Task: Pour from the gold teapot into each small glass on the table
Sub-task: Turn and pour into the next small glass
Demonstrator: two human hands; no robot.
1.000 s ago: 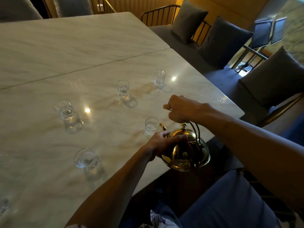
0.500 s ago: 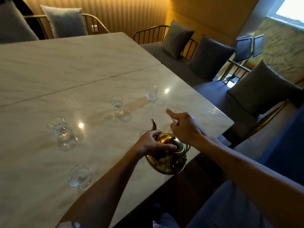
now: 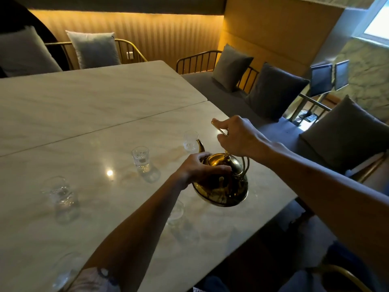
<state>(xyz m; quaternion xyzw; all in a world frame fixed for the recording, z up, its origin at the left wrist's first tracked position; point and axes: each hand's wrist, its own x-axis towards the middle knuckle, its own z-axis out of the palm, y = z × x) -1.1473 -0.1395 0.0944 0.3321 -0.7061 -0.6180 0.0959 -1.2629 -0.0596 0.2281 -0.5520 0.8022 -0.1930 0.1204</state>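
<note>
Currently the gold teapot (image 3: 222, 182) is held above the marble table (image 3: 105, 102), near its right edge, roughly at 4 o'clock from frame centre. Right hand (image 3: 237, 138) has fingers closed around the top of the arched handle; thumb and forefinger pinch the thin gold bar, which sticks out toward 10 o'clock. Left hand (image 3: 200, 168) lies flat over the lid side of the pot, fingers curled on the dome, steadying it. Lid knob shows just under the right hand.

Spout points to 11 o'clock and its tip sits right beside the far glass (image 3: 190, 141), overlapping its right side from this angle. Cannot tell whether the tip is over the rim or whether liquid is flowing.

Other glasses:
- middle glass (image 3: 141, 159), at 9 o'clock from the pot, upright, liquid visible in the lower part.
- left glass (image 3: 63, 197), well apart at 8 o'clock, blurred; contents unclear.
- near glass (image 3: 176, 210), just below the pot at 7 o'clock, partly hidden behind the left forearm.
- A faint fifth glass (image 3: 65, 268) at the bottom left, very blurred.

Table is two slabs with a seam running diagonally. Grey cushions (image 3: 273, 89) line the bench at 1 to 3 o'clock, one more cushion (image 3: 94, 49) at 11 o'clock behind the table. Lamp reflection on the tabletop between the left and middle glasses.
</note>
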